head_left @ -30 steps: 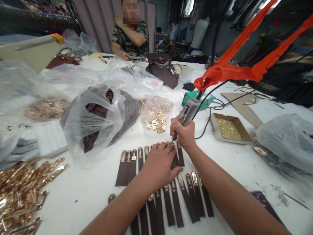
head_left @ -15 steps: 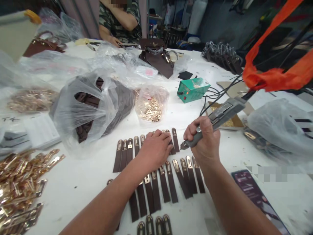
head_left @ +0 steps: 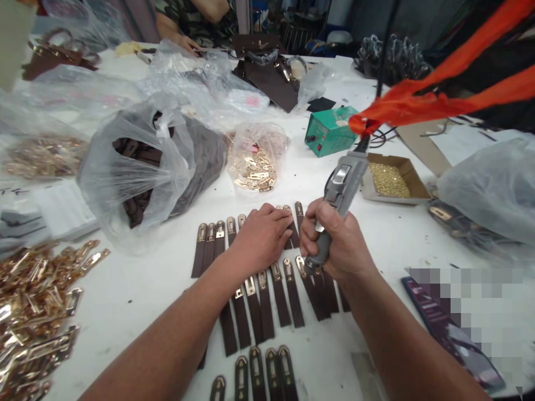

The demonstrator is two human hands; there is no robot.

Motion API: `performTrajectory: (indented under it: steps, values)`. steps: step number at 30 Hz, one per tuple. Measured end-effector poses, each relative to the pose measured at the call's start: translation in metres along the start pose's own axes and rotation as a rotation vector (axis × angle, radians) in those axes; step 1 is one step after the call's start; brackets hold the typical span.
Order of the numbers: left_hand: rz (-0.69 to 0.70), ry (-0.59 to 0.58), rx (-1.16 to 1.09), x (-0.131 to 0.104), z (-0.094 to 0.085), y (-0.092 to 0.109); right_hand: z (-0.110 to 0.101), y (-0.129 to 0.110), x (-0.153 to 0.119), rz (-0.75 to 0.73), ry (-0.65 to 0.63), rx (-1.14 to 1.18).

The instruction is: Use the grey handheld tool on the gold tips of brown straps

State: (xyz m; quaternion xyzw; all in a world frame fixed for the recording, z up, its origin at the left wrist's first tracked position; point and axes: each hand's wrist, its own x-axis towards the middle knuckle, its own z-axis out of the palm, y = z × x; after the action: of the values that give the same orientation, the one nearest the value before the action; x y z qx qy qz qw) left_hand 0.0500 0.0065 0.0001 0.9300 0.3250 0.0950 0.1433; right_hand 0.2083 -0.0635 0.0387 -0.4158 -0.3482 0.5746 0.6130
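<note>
My right hand (head_left: 340,242) is wrapped round a grey electric screwdriver (head_left: 340,186), tilted with its lower end down over the near row of straps. An orange strip (head_left: 401,103) is tied at its cable end. My left hand (head_left: 265,234) lies palm down over the far row of dark brown leather straps (head_left: 204,250), its fingers stretched across several and partly hiding them. Gold metal plates (head_left: 299,209) sit on the strap ends. Another row of straps (head_left: 288,295) lies nearer, and several more (head_left: 257,373) are at the bottom edge.
Loose gold plates (head_left: 37,301) are heaped at left. Behind stand a bag of brown straps (head_left: 184,161), a bag of gold parts (head_left: 254,161), a green power box (head_left: 330,131) and a cardboard tray (head_left: 401,195) of tiny gold pieces. A phone (head_left: 451,334) lies right. Another person (head_left: 192,22) sits opposite.
My right hand has moved left and turned the screwdriver more upright, its lower end now over the near row. My left hand stays on the far row. The view has tipped slightly downward.
</note>
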Motion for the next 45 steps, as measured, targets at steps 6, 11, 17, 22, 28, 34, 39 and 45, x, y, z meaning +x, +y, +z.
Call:
performTrajectory:
  steps: [6,11,17,22,28,34,39,45]
  values:
    - [0.007,0.043,-0.031,0.001,0.003,-0.002,-0.001,0.007,-0.001,0.212,-0.118,-0.129]
    - [-0.013,0.034,-0.089,0.002,0.001,0.000,-0.004,0.016,-0.002,0.287,-0.291,-0.287]
    - [-0.053,0.066,-0.150,0.001,0.000,0.001,-0.007,0.020,-0.002,0.277,-0.352,-0.309]
    - [-0.030,0.031,-0.080,0.002,0.003,-0.002,-0.007,0.017,-0.002,0.262,-0.342,-0.264]
    - [0.038,0.060,-0.026,0.002,0.001,-0.003,-0.009,0.008,0.000,0.197,-0.189,-0.139]
    - [0.056,0.111,-0.152,0.002,-0.007,0.000,-0.009,0.001,0.009,0.040,0.056,0.045]
    - [0.121,0.173,-0.333,-0.001,-0.016,0.008,-0.015,-0.009,0.016,-0.123,0.268,0.131]
    - [0.191,0.058,-0.336,-0.003,-0.012,0.012,-0.019,-0.014,0.020,-0.196,0.382,0.164]
